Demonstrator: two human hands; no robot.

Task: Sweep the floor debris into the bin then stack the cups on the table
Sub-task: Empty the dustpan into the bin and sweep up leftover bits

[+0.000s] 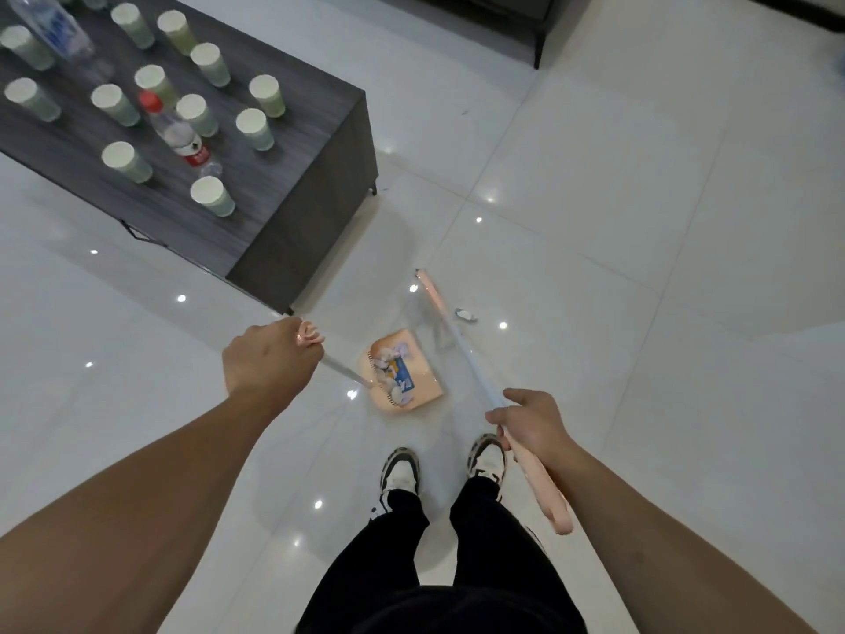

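Observation:
My left hand point(270, 361) grips the pink top of the dustpan's long handle. The peach dustpan point(427, 375) sits on the white tile floor ahead of my feet, with crumpled paper and a blue wrapper point(397, 370) inside it. My right hand point(530, 421) grips the broom handle point(462, 347); the pink broom head point(432, 290) rests on the floor beyond the dustpan. A small scrap of debris point(465, 314) lies just right of the broom head. Several pale green paper cups point(212, 194) stand apart on the dark grey low table point(311, 185) at upper left.
Two plastic water bottles point(180, 132) lie among the cups on the table. A dark furniture piece with a leg point(539, 34) stands at the top. Tiny specks point(464, 113) lie on the floor near the table's far corner. My shoes point(400, 471) are right behind the dustpan.

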